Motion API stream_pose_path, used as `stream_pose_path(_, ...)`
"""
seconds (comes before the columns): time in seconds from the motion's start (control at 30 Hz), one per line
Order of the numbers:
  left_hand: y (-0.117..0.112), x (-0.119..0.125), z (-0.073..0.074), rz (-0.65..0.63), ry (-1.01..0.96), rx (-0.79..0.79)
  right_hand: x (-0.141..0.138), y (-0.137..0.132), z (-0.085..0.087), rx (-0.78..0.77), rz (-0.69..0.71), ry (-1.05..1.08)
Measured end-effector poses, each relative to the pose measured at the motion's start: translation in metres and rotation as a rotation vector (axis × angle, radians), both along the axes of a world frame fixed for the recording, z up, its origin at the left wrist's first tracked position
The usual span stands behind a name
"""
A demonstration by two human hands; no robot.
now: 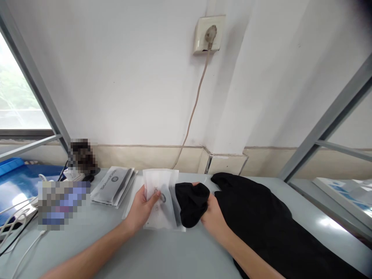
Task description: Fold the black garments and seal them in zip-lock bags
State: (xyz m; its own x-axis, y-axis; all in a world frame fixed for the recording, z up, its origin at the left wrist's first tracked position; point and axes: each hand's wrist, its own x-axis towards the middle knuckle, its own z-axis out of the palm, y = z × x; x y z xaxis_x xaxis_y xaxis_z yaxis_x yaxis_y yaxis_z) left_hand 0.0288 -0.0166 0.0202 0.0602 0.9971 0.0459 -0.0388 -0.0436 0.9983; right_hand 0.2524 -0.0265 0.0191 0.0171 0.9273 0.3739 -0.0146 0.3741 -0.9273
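Observation:
My left hand [144, 207] grips a frosted plastic bag [159, 182] with a dark round logo, thumb across its front. A grey layer shows along the bag's right side. Just right of it, my right hand [213, 211] is closed around a bunched piece of black cloth [192, 203], which covers most of the fingers. The cloth's left edge meets or overlaps the bag's right side; I cannot tell whether any of it is inside. A large black fabric item [261, 213] lies spread beside my right forearm.
Several filled, printed plastic bags [112, 186] lie stacked left of my hands. White cables [26, 217] and a blue tray [11, 166] are at the far left. A wall socket [209, 35] has a cord [194, 108] hanging behind the table. Grey metal posts [328, 120] frame both sides.

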Motion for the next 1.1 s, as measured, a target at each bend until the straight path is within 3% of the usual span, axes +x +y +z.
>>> stream_pose_path(0.13,-0.003,-0.001,0.003,-0.001,0.024,0.012,-0.001,-0.004,0.003,-0.015,-0.041,-0.152)
stream_pose_path(0.33,-0.006,-0.002,0.001,-0.132,0.03,0.028,0.002,-0.001,-0.008,0.045,-0.174,-0.345)
stream_pose_path(0.5,-0.002,0.0,-0.001,0.006,0.047,0.008,0.002,-0.001,-0.014,0.299,-0.194,-0.351)
stream_pose_path(0.63,-0.001,0.001,0.003,0.041,0.021,-0.018,0.001,-0.001,-0.012,0.394,-0.124,-0.264)
stream_pose_path(0.87,-0.002,0.0,0.002,0.049,0.005,-0.062,-0.003,-0.007,0.003,0.127,0.049,-0.072)
stream_pose_path(0.97,-0.002,-0.001,0.0,0.049,-0.001,-0.061,-0.003,-0.01,0.001,0.203,0.089,-0.048)
stream_pose_path(1.1,-0.004,0.0,0.002,0.045,-0.013,-0.02,0.0,-0.011,-0.004,0.29,0.158,-0.192)
